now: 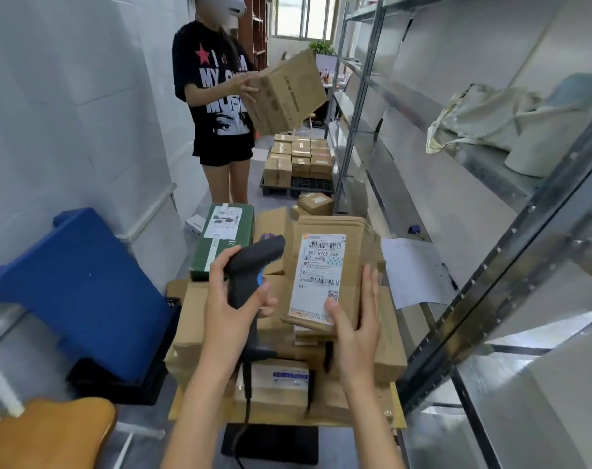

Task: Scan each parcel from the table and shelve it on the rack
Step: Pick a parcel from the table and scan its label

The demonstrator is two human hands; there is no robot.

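My right hand grips a flat brown cardboard parcel by its lower right corner, white shipping label with barcodes facing me. My left hand grips a black handheld barcode scanner by the handle, its head pointing right toward the label; a cable hangs down from it. Both are held above a table piled with several cardboard parcels, among them a green box with a white label. The metal rack stands along the right side.
Another person stands ahead in the aisle holding a large cardboard box. Behind them several boxes sit on a black pallet. A blue crate leans at left. White bags lie on an upper rack shelf, a paper sheet lower down.
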